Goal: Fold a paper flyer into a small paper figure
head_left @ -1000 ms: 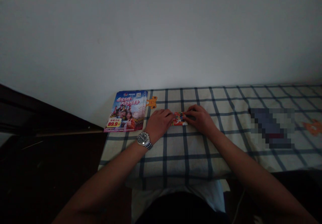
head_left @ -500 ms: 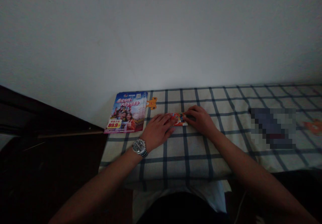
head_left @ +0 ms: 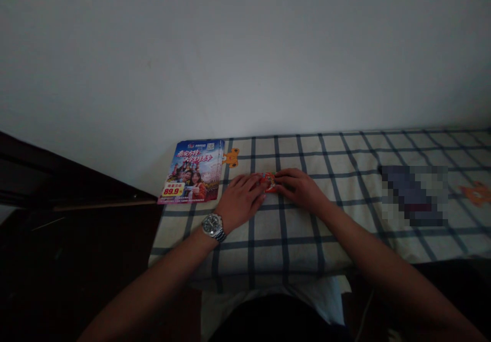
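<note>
A small folded paper (head_left: 270, 182), printed mostly in red with a colourful picture, lies on the checked cloth (head_left: 268, 260) between my two hands. My left hand (head_left: 240, 196), with a metal watch (head_left: 213, 227) on the wrist, rests over the paper's left part. Its fingers hold the paper down and hide that end. At the right end, my right hand (head_left: 297, 186) pinches the paper between thumb and fingers. Left of my hands lies a stack of printed flyers (head_left: 194, 170), blue and pink with a yellow price label.
A white wall (head_left: 245, 55) rises behind the cloth-covered surface. On the right lies a dark, pixelated flat object (head_left: 412, 196). Orange bear prints (head_left: 231, 157) mark the cloth. The surface's left edge drops to a dark floor area (head_left: 76, 260).
My right hand has moved slightly left, bringing the paper's right end over, so the visible piece is shorter. My left hand stays almost where it was.
</note>
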The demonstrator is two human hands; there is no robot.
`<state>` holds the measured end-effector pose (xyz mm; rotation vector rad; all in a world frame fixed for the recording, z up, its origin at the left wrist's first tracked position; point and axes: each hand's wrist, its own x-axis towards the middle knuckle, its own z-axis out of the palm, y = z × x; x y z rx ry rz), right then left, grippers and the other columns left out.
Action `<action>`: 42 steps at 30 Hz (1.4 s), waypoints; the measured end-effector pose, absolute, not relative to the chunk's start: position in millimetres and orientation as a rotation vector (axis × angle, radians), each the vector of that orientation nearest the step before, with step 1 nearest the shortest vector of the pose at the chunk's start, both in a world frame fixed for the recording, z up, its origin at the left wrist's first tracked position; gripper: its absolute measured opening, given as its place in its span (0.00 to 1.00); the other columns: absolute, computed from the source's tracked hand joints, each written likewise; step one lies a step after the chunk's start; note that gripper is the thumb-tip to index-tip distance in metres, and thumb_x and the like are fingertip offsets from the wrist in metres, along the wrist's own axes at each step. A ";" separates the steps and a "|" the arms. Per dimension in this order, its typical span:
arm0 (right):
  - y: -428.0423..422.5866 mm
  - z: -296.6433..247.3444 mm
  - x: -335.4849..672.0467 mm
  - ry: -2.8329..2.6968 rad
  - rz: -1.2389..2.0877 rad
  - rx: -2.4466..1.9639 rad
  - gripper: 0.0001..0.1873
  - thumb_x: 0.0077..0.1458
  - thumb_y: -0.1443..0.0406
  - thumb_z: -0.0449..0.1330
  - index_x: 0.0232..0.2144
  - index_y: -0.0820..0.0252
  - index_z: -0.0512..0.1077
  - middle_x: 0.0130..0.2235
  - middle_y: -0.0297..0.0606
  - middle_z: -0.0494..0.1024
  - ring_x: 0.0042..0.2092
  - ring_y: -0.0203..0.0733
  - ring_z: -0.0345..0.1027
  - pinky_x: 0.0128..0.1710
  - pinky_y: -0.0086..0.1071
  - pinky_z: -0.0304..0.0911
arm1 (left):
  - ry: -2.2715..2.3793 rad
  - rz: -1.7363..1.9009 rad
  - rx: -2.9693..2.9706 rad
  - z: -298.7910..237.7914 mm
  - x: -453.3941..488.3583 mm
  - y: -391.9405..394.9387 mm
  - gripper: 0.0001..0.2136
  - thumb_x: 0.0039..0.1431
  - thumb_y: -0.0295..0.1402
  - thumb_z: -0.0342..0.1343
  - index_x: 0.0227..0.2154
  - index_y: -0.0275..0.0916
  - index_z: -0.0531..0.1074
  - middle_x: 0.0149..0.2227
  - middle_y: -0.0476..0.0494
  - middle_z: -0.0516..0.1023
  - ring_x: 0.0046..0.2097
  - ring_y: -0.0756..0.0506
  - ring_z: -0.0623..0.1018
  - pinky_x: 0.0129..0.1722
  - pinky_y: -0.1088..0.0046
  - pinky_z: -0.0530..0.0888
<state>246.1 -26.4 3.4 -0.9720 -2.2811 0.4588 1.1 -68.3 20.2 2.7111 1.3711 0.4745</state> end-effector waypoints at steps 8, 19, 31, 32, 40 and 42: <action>-30.6 1.9 239.6 -2.214 0.426 -1.044 0.10 0.61 0.58 0.67 0.42 0.53 0.81 0.47 0.43 0.79 0.49 0.49 0.74 0.51 0.46 0.72 | 1.427 0.548 2.629 20.1 5.1 -61.8 0.15 0.73 0.38 0.47 0.56 0.48 0.74 0.59 0.44 0.73 0.57 0.39 0.72 0.58 0.53 0.67; -30.4 -0.6 237.1 -2.215 0.391 -1.047 0.07 0.60 0.61 0.67 0.40 0.56 0.77 0.46 0.43 0.78 0.48 0.50 0.72 0.50 0.47 0.71 | 1.452 0.579 2.671 17.7 7.5 -58.3 0.13 0.72 0.38 0.50 0.53 0.50 0.76 0.56 0.45 0.75 0.55 0.39 0.73 0.55 0.54 0.69; -35.0 5.6 233.7 -2.265 0.341 -1.072 0.06 0.60 0.64 0.66 0.40 0.56 0.75 0.46 0.44 0.76 0.48 0.51 0.70 0.49 0.46 0.70 | 1.530 0.620 2.657 15.3 14.8 -60.0 0.12 0.69 0.38 0.54 0.52 0.50 0.77 0.54 0.45 0.76 0.53 0.38 0.73 0.54 0.53 0.69; -35.8 6.4 233.3 -2.263 0.340 -1.081 0.06 0.60 0.64 0.66 0.40 0.56 0.74 0.45 0.44 0.76 0.48 0.51 0.70 0.50 0.46 0.70 | 1.534 0.619 2.655 15.0 14.9 -60.0 0.12 0.69 0.38 0.54 0.51 0.49 0.77 0.54 0.45 0.76 0.53 0.38 0.73 0.54 0.53 0.69; -38.9 7.3 230.3 -2.300 0.282 -1.142 0.09 0.61 0.63 0.66 0.42 0.57 0.72 0.45 0.44 0.76 0.48 0.53 0.69 0.50 0.47 0.70 | 1.541 0.628 2.662 14.6 15.7 -59.7 0.11 0.69 0.38 0.55 0.51 0.50 0.77 0.54 0.45 0.76 0.53 0.38 0.73 0.54 0.53 0.69; -39.0 7.7 229.5 -2.316 0.263 -1.158 0.09 0.61 0.62 0.66 0.42 0.57 0.72 0.45 0.44 0.75 0.48 0.53 0.69 0.50 0.47 0.69 | 1.547 0.630 2.661 14.9 16.6 -59.9 0.11 0.68 0.38 0.55 0.50 0.49 0.77 0.53 0.45 0.76 0.53 0.38 0.73 0.54 0.53 0.69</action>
